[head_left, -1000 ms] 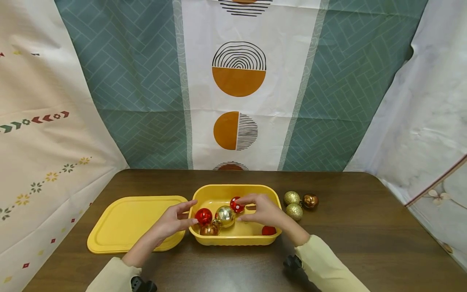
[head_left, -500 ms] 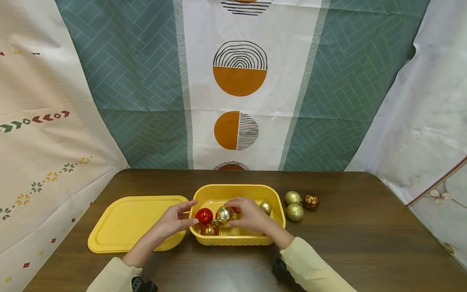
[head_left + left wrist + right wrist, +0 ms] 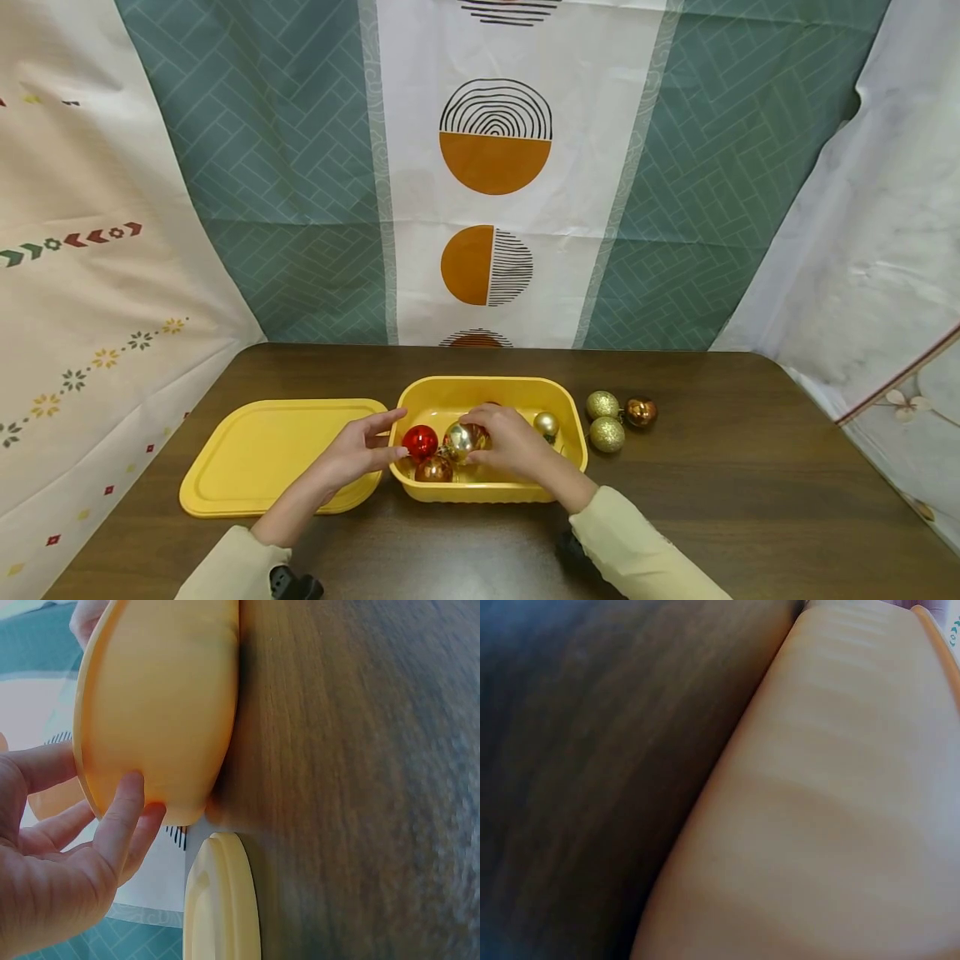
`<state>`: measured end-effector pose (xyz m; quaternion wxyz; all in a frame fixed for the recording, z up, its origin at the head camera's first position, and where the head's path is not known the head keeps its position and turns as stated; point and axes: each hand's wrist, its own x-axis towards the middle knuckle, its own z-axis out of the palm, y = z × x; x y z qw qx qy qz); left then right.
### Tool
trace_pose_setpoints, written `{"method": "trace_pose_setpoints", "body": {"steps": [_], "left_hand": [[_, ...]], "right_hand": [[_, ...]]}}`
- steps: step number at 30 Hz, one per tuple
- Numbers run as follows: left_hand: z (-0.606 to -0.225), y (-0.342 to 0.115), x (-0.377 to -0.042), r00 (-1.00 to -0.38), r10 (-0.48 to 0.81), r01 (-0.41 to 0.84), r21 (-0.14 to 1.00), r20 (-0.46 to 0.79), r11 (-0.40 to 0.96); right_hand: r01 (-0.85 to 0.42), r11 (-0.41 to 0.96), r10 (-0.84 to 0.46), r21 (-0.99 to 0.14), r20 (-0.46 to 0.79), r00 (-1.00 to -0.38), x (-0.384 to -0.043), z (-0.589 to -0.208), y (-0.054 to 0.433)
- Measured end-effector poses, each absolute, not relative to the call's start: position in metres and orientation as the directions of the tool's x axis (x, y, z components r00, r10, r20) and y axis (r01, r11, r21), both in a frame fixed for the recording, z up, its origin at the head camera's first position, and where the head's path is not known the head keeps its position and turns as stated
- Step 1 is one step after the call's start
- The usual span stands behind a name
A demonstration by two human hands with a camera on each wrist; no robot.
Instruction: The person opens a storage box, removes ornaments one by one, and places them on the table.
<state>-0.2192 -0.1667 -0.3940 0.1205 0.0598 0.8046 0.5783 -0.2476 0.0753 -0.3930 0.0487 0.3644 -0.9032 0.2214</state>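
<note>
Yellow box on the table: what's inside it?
Inside the box: a shiny red ball, a copper ball, a large gold ball, a small gold ball. The right-hand grip covers part of the middle; whatever lies beneath can't be seen.

Brown wood-grained table (image 3: pixel 750 492), its front catching a pale sheen.
A yellow box (image 3: pixel 480 493) is standing open near the middle; a flat yellow lid (image 3: pixel 277 450) is lying just beside it on the left. Two glittery gold balls (image 3: pixel 607 434) are sitting together on the box's right, a shiny copper-brown ball (image 3: pixel 641 412) resting next to them.
</note>
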Motion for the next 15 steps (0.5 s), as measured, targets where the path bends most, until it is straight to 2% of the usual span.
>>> {"method": "trace_pose_setpoints", "body": {"steps": [15], "left_hand": [[-0.3946, -0.1660, -0.2202, -0.964, 0.236, -0.047, 0.949, -0.125, 0.312]], "right_hand": [[-0.687, 0.629, -0.635, -0.364, 0.269, -0.724, -0.2466, -0.3921, 0.0775]]}}
